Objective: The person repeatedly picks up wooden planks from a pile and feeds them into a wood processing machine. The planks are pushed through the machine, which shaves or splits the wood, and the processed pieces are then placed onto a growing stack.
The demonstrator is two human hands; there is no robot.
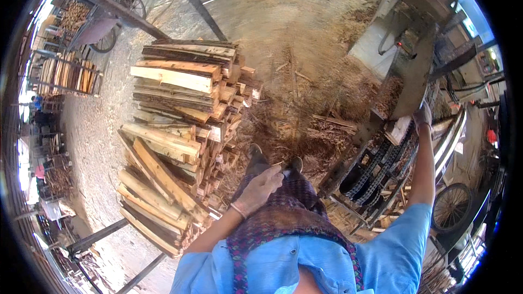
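Note:
My left hand (pixel 261 189), in a pale work glove, hangs in front of my patterned apron (pixel 289 228). Its fingers are curled together, and whatever may be in them is too small to make out. Out to the right, my gloved right hand (pixel 423 116) reaches to a machine with dark chains (pixel 371 166). That hand is beside the end of a short wood piece (pixel 399 129), which lies on the chains by a metal housing (pixel 414 90). The right fingers are partly hidden, so their grip does not show.
On my left stands a big stack of split wood (pixel 174 103), with loose slats leaning on its near part. Wood scraps (pixel 335 122) and bark litter the floor ahead. A metal post (pixel 193 2) rises beyond the stack. A spoked wheel (pixel 452 207) stands right of the machine.

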